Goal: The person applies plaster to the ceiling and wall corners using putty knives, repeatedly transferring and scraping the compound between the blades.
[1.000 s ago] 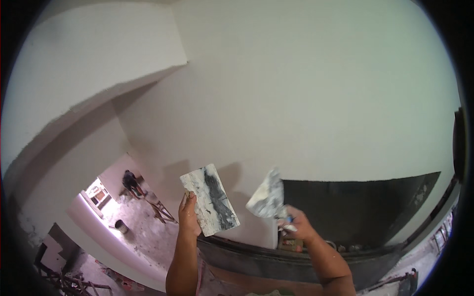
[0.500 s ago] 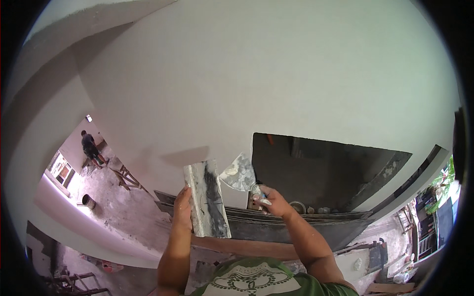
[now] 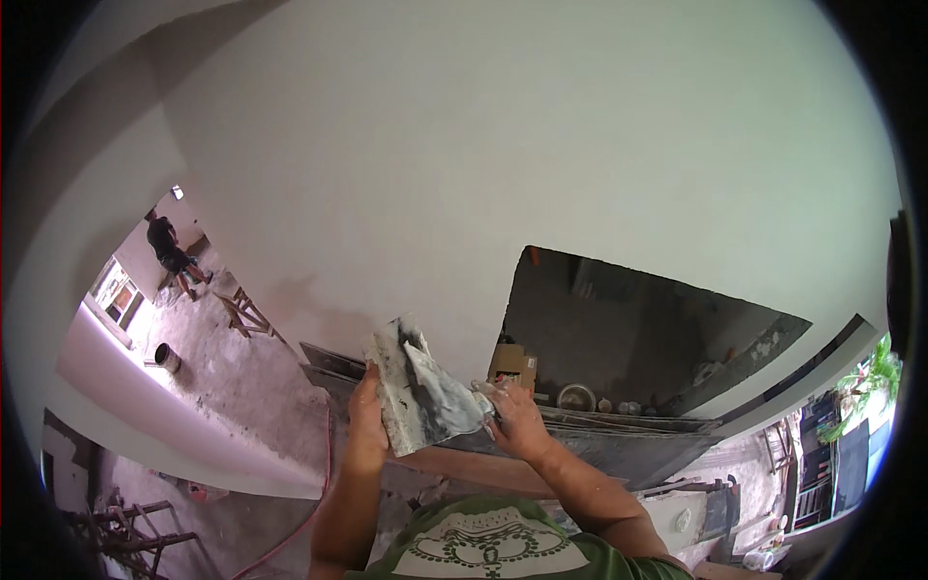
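Note:
A flat rectangular board [image 3: 391, 406] smeared with white and dark grey plaster is gripped at its left edge by my left hand [image 3: 368, 411], fingers closed on it. In my right hand [image 3: 519, 420] is a wide putty knife [image 3: 445, 396], its handle largely covered by my fingers. The knife's plaster-coated blade lies over the board's face, so part of the board is hidden. Both hands are low in front of my green shirt, before a white wall [image 3: 580, 145].
Long dark boards [image 3: 628, 445] run below a dark opening [image 3: 638, 319] holding a cardboard box [image 3: 512, 362] and pots. Down at left, another person [image 3: 169, 246] bends near a wooden trestle [image 3: 246, 314] and a bucket [image 3: 166, 358]. A pink hose [image 3: 324, 464] trails across the floor.
The knife has moved left from beside the board onto its face, with my right hand closer to my left. The board is lower than a second ago, and the view has tilted down.

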A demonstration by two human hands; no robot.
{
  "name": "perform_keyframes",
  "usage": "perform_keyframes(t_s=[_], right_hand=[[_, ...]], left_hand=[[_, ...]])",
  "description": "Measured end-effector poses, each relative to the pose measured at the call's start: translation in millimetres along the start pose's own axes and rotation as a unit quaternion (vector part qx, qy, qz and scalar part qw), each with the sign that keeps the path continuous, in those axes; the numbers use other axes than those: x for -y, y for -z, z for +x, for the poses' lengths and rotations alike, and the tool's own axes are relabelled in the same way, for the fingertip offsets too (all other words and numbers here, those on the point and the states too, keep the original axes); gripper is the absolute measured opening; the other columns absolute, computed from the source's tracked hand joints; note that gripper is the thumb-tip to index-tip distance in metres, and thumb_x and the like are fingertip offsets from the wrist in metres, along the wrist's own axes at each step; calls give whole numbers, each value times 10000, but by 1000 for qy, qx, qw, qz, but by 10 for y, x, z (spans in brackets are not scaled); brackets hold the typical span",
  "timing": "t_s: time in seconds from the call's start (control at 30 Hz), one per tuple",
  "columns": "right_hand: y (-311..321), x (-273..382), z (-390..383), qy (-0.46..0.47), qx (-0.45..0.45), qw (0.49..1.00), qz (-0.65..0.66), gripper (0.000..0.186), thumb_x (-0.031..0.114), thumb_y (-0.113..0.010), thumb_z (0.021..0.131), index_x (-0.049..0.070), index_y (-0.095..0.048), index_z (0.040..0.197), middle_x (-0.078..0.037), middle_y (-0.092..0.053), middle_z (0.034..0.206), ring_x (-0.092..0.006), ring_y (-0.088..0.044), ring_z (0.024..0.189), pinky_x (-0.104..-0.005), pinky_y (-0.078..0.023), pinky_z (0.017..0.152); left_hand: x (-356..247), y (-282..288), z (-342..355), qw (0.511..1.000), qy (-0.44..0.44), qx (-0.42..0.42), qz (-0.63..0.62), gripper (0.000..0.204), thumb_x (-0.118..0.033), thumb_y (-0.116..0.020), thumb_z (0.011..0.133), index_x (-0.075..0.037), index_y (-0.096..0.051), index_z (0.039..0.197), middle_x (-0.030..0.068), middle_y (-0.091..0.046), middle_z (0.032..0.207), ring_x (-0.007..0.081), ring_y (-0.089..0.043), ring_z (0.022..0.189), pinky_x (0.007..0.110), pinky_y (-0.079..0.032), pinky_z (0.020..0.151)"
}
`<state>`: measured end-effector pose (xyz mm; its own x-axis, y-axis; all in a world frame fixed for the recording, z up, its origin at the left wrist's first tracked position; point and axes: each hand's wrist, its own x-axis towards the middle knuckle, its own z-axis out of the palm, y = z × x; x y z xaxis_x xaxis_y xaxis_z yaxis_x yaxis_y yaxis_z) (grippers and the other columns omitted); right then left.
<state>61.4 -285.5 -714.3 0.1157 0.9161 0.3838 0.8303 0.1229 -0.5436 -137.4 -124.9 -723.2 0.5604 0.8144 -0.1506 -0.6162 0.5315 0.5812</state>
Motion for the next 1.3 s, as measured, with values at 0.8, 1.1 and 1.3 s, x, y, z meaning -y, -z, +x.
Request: perform_keyframes(t_s=[0.8, 1.1, 1.3], right_hand=[[-584, -401, -17, -133, 193, 862, 448, 163, 120, -720, 911, 49, -653, 1041, 35, -584, 804, -51, -501, 665, -227, -405, 571], [-557, -253, -269, -8, 281, 876, 392, 178, 102, -723, 900, 28, -669, 1053, -13, -630, 820, -65, -527, 729, -245, -437, 646], [-408, -233, -194, -116, 339, 747, 560, 243, 169, -665, 944, -1, -656, 1117, -20, -630, 768, -79, -575, 650, -250, -460, 559]], left_hand=[[-296, 682, -367, 852, -107, -162, 486, 656, -547, -455, 1005, 57, -654, 1167, 145, -702, 1044, 204, -636, 956, 333, -472, 886], [-591, 1050, -445, 906, -179, -273, 270, 643, -579, -467, 987, 20, -669, 1107, 124, -697, 976, 229, -680, 848, 356, -549, 771], [-374, 1217, -474, 967, -67, -220, 112, 630, -572, -487, 981, -26, -574, 1283, 126, -661, 1132, 252, -671, 963, 407, -558, 818]])
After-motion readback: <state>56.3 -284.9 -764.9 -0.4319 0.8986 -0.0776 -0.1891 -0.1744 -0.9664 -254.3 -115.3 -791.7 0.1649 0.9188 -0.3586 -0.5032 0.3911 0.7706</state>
